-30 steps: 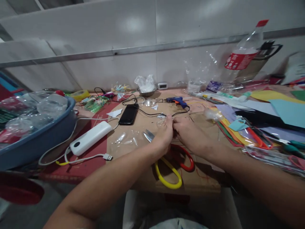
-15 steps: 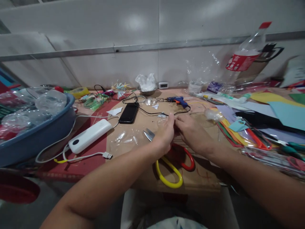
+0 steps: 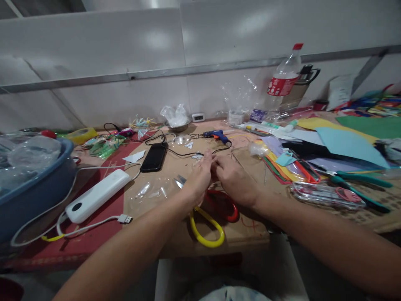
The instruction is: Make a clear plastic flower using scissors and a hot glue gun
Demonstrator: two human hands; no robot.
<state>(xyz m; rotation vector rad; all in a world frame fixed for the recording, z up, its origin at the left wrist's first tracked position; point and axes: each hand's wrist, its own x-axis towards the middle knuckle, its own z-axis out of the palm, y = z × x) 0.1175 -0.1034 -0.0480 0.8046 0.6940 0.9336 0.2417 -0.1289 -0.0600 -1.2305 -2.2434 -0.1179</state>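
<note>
My left hand (image 3: pixel 200 177) and my right hand (image 3: pixel 233 175) meet over the cardboard, fingertips pinched together. Whatever lies between them is hidden by the fingers. Beneath my hands rest large scissors, with a yellow handle loop (image 3: pixel 206 242), a red handle loop (image 3: pixel 233 213) and blade tips (image 3: pixel 179 181) showing left of my left hand. Just beyond my fingers a blue glue gun (image 3: pixel 216 136) lies on its side, its black cord running leftward. Pieces of clear plastic (image 3: pixel 152 188) lie to the left of the scissors' blades.
A black phone (image 3: pixel 153 157) and white power bank (image 3: pixel 98 195) with a cable lie left. A blue basin (image 3: pixel 40 184) of plastic bottles stands far left. Coloured sheets (image 3: pixel 347 144), teal-handled pliers (image 3: pixel 360 179) and a red-labelled bottle (image 3: pixel 283 85) are on the right.
The view has turned to the right, so things on the table appear further left. My hands stay together above the scissors, fingers still pinched.
</note>
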